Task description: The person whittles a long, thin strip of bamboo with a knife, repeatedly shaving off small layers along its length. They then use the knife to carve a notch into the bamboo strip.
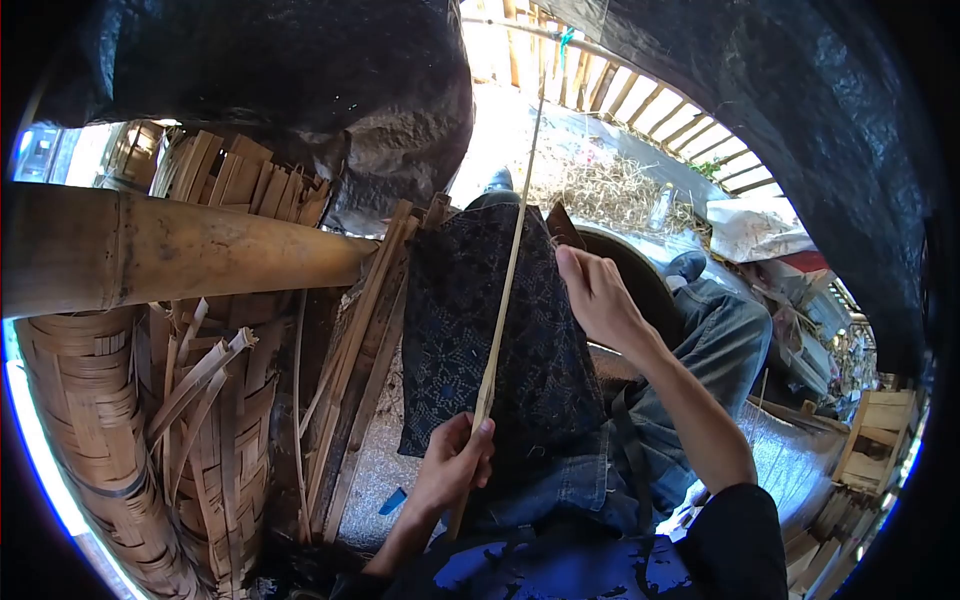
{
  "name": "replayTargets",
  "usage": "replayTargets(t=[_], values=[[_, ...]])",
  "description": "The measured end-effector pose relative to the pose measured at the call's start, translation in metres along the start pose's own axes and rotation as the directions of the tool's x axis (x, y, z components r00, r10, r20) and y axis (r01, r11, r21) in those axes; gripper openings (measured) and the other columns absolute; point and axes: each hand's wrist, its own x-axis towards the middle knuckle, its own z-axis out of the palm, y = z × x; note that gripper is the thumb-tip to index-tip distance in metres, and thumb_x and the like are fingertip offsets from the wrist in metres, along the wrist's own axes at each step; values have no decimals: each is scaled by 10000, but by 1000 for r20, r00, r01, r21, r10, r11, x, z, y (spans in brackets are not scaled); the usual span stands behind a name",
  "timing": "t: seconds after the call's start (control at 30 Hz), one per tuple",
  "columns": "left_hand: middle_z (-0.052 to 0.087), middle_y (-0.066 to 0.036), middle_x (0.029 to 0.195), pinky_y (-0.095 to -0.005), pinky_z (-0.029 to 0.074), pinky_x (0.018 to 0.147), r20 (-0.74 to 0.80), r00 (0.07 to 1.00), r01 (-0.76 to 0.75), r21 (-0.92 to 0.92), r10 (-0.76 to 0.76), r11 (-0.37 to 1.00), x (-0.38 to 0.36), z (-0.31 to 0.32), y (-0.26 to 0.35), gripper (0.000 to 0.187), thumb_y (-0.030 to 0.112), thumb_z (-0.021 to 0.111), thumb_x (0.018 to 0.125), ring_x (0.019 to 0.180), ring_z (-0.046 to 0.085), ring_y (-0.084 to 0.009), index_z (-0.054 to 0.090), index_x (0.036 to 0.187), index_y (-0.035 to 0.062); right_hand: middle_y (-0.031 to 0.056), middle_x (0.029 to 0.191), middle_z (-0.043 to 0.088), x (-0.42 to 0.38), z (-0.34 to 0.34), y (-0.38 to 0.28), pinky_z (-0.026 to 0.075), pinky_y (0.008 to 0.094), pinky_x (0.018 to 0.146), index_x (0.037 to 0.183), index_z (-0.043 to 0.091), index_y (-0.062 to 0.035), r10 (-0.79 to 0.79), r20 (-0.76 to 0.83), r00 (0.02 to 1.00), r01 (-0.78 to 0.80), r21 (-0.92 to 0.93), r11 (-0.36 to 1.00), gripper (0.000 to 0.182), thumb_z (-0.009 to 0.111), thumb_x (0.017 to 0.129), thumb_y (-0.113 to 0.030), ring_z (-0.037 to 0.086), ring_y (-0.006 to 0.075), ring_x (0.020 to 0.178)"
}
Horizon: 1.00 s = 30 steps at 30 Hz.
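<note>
A long, thin bamboo strip (pixel 508 285) runs up from my lap toward the bright opening ahead. My left hand (pixel 460 460) is closed around its lower part, the thumb lying along it. My right hand (pixel 605 300) is closed to the right of the strip, apart from it, by the edge of the dark patterned cloth (pixel 470 330) over my legs. Just beyond its fingers a flat brown pointed piece (pixel 565 228) sticks up. What the right fingers hold is hidden.
A thick bamboo pole (pixel 190 250) crosses from the left, above woven bamboo baskets (pixel 85 400). Upright wooden slats (pixel 360 370) stand beside my left leg. Dark plastic sheeting (pixel 400 150) hangs overhead. Straw-like shavings (pixel 620 190) and a clear bottle (pixel 661 207) lie ahead.
</note>
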Motion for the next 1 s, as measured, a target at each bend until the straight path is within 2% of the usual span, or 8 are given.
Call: replayTargets(t=[0.17,0.2,0.33,0.43,0.53,0.6,0.7,1.0], values=[[454,-37,594,-255,403,422,120,991,57,-27,-54,998,6,-7,15,475,420,271,973,448,501,-134,491,916,2,141,441,309,-39,-10,-21,264,386,400,637,415,-1,-15,96,995,6,89,996,417,406,969,-254,294,259,347],[448,-43,582,-261,388,415,143,988,55,21,-58,998,10,-11,14,534,464,214,967,433,484,-143,487,906,9,140,435,356,-46,-11,-20,289,373,387,641,441,-1,-22,116,993,17,49,999,400,436,957,-246,363,263,332],[445,-39,573,-250,363,402,265,958,139,-108,-106,984,21,-20,14,537,473,220,965,421,462,-134,488,890,13,153,440,444,-65,-7,-19,347,386,380,661,487,1,16,234,972,-11,-21,1000,406,473,936,-297,488,286,360],[438,-36,561,-235,340,395,325,935,210,-195,-139,958,26,-21,13,553,488,213,961,413,445,-124,491,872,18,140,432,445,-67,-3,-13,349,389,375,657,493,-6,-25,296,955,61,-114,992,428,471,933,-333,474,277,348],[404,-9,548,-216,296,388,308,943,170,-123,-125,978,24,-15,15,533,474,242,964,406,393,-91,499,874,15,132,428,460,-63,1,-16,367,381,371,652,505,-17,-56,377,925,121,-151,981,449,458,934,-364,476,267,339],[365,27,542,-207,251,387,165,982,86,10,-87,996,22,-5,14,506,452,274,969,407,319,-57,506,866,14,126,422,465,-59,-1,-30,376,375,364,637,512,-20,-11,388,922,93,-193,977,467,451,934,-375,483,259,338],[336,57,544,-208,225,391,100,988,126,-50,-120,991,21,3,11,475,414,285,979,422,275,-36,514,860,15,117,416,480,-54,-5,-49,396,364,354,602,525,-25,83,426,901,40,-272,961,504,438,937,-391,505,246,343],[373,38,534,-216,283,405,-35,990,-118,278,133,953,19,15,-8,431,342,280,993,437,342,-46,512,840,12,114,447,536,-49,3,-45,476,352,394,583,581,-20,195,472,860,-3,-378,926,555,403,946,-400,584,253,415]])
